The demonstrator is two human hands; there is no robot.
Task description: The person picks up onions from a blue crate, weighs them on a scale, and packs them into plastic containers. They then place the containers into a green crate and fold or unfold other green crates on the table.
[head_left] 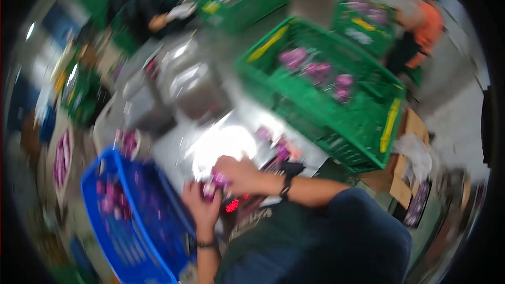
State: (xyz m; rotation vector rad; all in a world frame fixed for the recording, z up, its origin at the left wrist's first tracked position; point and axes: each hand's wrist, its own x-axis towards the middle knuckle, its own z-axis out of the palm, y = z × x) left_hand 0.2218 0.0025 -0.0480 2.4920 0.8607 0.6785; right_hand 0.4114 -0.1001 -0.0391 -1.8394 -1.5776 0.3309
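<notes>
My left hand (201,209) is closed around a purple-and-white red onion (209,190) at the front of a shiny metal table. Right beside it, my right hand (238,175) grips another red onion (221,179); motion blurs the fingers of both hands. Glowing red digits of a scale display (232,206) show just below the hands. More purple onions (282,150) lie on the tabletop to the right, with a black object (292,168) near my right wrist. The blue crate (117,162) to my left holds several loose red onions (114,200).
A large green crate (326,131) with clear packs of onions (318,72) stands at the right. Grey plastic tubs (197,92) occupy the table's far left. Sacks of onions (61,158) stand beyond the blue crate. A person in orange (428,29) and others in dark clothes (152,5) are farther off.
</notes>
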